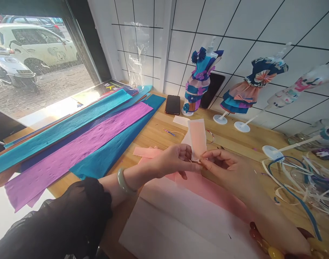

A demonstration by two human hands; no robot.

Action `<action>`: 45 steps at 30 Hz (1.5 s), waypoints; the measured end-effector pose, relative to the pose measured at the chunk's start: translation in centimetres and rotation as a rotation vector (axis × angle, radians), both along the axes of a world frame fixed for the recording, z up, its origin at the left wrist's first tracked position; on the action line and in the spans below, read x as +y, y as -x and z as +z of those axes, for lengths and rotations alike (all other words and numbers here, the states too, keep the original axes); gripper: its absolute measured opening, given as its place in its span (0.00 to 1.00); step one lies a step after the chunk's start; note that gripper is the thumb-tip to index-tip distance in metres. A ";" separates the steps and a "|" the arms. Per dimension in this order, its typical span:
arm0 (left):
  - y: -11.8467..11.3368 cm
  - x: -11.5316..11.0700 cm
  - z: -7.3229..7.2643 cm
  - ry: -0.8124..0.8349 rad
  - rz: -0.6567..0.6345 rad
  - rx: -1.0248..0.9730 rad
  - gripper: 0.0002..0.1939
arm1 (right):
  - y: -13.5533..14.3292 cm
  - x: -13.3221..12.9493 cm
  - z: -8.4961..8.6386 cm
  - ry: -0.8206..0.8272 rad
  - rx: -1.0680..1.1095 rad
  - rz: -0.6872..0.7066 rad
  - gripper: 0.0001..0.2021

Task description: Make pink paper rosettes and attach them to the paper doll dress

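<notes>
A small pale-pink paper rectangle [198, 139] with narrow white edges stands tilted upward between my hands. My left hand [177, 160] has its fingers curled at the lower left corner, with the thumb reaching across below. At the bottom right corner, my right hand [228, 167] pinches the paper between thumb and fingertips. Beneath both hands spreads a large white sheet [175, 216], with a pink paper piece [207, 189] along its upper side. Loose pink strips [144, 152] lie left of my left hand, and part of them is hidden behind it.
Long turquoise [72, 120], purple [83, 149] and teal [113, 153] paper lengths cover the left side by the window. A phone [172, 104] and miniature dress forms [198, 84] stand along the tiled wall. Tangled ribbons [302, 190] lie at the right. A beaded pen-like stick [169, 132] lies mid-table.
</notes>
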State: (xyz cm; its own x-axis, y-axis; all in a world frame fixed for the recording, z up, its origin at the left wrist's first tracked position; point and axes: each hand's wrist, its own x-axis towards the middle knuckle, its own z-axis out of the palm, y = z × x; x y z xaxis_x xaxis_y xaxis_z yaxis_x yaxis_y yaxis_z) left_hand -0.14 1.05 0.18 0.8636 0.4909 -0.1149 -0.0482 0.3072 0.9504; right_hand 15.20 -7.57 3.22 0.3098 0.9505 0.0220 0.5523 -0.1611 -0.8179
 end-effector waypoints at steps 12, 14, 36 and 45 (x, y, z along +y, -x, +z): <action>-0.6 -0.6 0.0 -0.068 0.215 -0.013 0.17 | 0.0 0.0 -0.7 0.009 0.148 0.001 0.08; -0.6 -0.7 0.2 -0.080 0.223 -0.006 0.17 | 0.0 0.1 -0.6 0.020 0.139 0.005 0.08; -0.2 0.8 -0.9 0.170 0.295 -0.161 0.18 | 1.1 -0.4 -0.4 0.105 -0.045 0.134 0.08; -0.1 0.3 -0.2 0.143 0.125 -0.085 0.18 | 0.0 0.0 -1.5 0.025 0.094 0.021 0.11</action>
